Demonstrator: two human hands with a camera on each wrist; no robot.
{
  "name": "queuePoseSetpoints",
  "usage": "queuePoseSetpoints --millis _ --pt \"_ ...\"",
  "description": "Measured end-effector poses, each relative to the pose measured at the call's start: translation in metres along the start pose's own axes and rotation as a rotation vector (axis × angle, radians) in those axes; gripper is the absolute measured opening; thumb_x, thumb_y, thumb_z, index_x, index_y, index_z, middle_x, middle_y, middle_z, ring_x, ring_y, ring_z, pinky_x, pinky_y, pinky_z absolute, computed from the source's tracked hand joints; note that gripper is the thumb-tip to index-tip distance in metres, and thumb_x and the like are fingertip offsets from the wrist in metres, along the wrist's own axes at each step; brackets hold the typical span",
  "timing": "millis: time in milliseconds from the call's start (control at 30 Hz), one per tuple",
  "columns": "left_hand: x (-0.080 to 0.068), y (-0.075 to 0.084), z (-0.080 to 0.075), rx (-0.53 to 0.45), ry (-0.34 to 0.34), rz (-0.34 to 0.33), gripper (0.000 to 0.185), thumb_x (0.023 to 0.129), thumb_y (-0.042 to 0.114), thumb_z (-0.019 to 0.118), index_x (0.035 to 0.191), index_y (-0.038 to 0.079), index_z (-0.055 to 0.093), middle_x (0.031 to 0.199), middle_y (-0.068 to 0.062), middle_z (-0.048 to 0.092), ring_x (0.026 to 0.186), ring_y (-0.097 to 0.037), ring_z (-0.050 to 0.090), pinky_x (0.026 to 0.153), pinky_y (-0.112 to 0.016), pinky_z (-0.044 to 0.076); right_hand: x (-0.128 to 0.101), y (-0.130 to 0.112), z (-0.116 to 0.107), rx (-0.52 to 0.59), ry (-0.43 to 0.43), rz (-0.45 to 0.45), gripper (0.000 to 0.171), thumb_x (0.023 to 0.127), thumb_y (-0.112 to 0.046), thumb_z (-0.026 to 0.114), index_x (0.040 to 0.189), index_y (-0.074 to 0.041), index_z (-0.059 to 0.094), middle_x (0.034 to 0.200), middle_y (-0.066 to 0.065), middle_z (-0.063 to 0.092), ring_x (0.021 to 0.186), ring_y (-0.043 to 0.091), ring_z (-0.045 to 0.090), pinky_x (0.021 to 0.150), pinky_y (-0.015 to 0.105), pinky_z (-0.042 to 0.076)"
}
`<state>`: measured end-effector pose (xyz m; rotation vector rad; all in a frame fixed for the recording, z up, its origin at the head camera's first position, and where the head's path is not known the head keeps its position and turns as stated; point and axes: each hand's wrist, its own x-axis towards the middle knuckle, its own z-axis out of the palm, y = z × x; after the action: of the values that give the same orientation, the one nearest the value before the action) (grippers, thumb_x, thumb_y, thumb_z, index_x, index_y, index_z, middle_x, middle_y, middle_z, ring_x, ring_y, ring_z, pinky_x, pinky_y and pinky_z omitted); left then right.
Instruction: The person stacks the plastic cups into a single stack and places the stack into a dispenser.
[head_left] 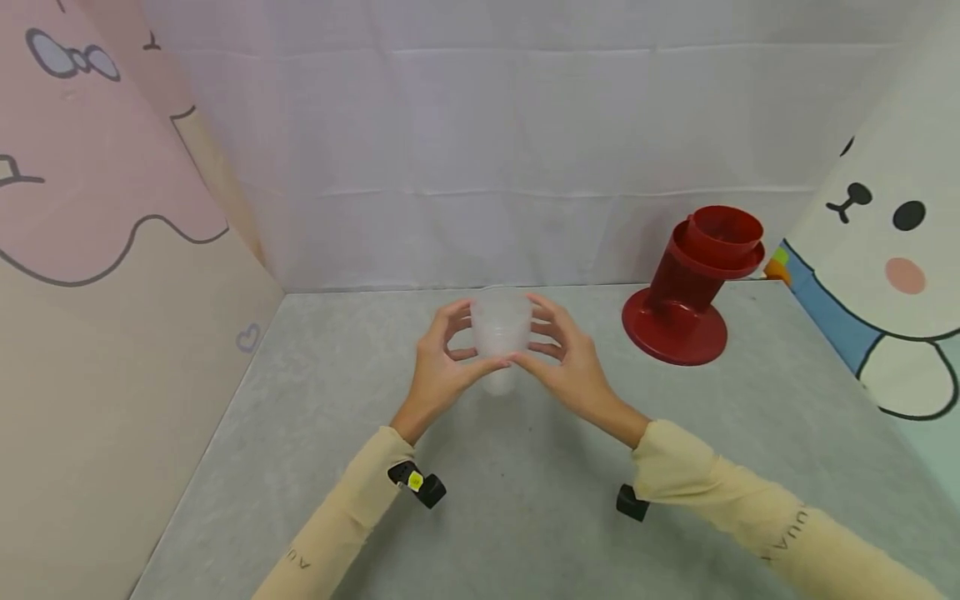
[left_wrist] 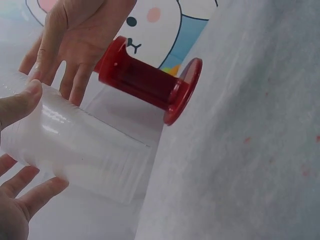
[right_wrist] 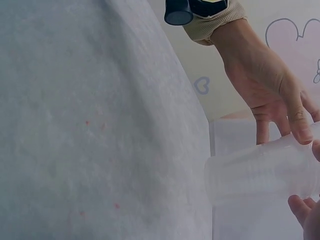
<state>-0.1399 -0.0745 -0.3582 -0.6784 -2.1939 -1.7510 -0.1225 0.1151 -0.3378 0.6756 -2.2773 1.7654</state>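
Note:
A translucent plastic cup (head_left: 501, 323) with a ringed lower part is held between both hands, toward the far side of the table; whether it is one cup or several nested cannot be told. My left hand (head_left: 441, 358) grips its left side, thumb on the near face and fingers spread behind. From the right, my right hand (head_left: 567, 360) grips it in the same way, and the two thumb tips meet in front. In the left wrist view the cup (left_wrist: 85, 145) appears raised off the table. The right wrist view shows the cup (right_wrist: 255, 172) partly cut off.
A red cylindrical stand (head_left: 684, 292) with a wide round base and a red cup-like top (head_left: 723, 233) stands at the back right of the grey table (head_left: 337, 375). White cloth (head_left: 450, 150) hangs behind. Cartoon-printed panels (head_left: 112, 167) border the sides.

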Motion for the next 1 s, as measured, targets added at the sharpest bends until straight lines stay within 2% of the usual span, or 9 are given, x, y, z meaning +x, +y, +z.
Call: queuePoseSetpoints --millis 200,433,500,700,867,1000 --pt "0.011 0.005 0.017 -0.014 -0.017 0.022 0.077 0.069 -0.002 0.082 0.135 0.003 0.042 0.133 -0.013 0.048 0.115 -0.03 0.052 0.078 -0.048 0.054 0.0 0.007 -0.019 -0.013 0.024 -0.04 0.074 0.079 0.009 0.071 0.143 0.0 0.034 0.133 0.022 0.046 0.115 0.038 0.052 0.088 0.051 0.048" --pt "0.025 0.008 0.033 -0.03 -0.012 0.069 0.078 0.069 -0.001 0.082 0.136 0.0 0.041 0.132 -0.017 0.048 0.115 -0.033 0.052 0.078 -0.05 0.053 0.006 0.03 -0.042 -0.012 0.047 -0.056 0.078 0.079 0.007 0.072 0.145 -0.011 0.036 0.137 0.011 0.046 0.117 0.03 0.052 0.088 0.042 0.05" --pt "0.03 0.001 0.039 -0.042 -0.018 0.075 0.079 0.069 -0.001 0.083 0.137 0.003 0.041 0.133 -0.014 0.048 0.115 -0.03 0.053 0.078 -0.048 0.054 0.007 0.03 -0.05 -0.023 0.052 -0.056 0.078 0.078 0.006 0.073 0.145 -0.012 0.036 0.138 0.01 0.047 0.117 0.029 0.052 0.088 0.04 0.05" --pt "0.048 -0.015 0.057 -0.044 -0.031 0.076 0.081 0.069 0.012 0.086 0.137 0.016 0.043 0.133 0.0 0.05 0.115 -0.016 0.053 0.08 -0.035 0.054 0.008 0.017 -0.07 -0.068 0.069 -0.081 0.078 0.077 0.013 0.071 0.144 -0.004 0.035 0.136 0.016 0.048 0.115 0.032 0.053 0.087 0.04 0.05" --pt "0.059 -0.011 0.072 -0.026 -0.027 0.109 0.079 0.069 0.018 0.086 0.136 0.015 0.045 0.13 0.0 0.053 0.111 -0.014 0.054 0.082 -0.034 0.053 0.009 -0.006 -0.084 -0.124 0.077 -0.086 0.074 0.078 0.014 0.068 0.143 0.002 0.034 0.134 0.022 0.047 0.113 0.037 0.053 0.086 0.038 0.05" --pt "0.068 -0.007 0.082 0.001 -0.028 0.13 0.078 0.07 0.019 0.085 0.136 0.012 0.044 0.127 -0.004 0.054 0.109 -0.015 0.052 0.087 -0.033 0.051 0.01 -0.012 -0.094 -0.185 0.092 -0.098 0.073 0.079 0.013 0.069 0.142 0.001 0.035 0.132 0.023 0.049 0.112 0.038 0.054 0.087 0.032 0.05"
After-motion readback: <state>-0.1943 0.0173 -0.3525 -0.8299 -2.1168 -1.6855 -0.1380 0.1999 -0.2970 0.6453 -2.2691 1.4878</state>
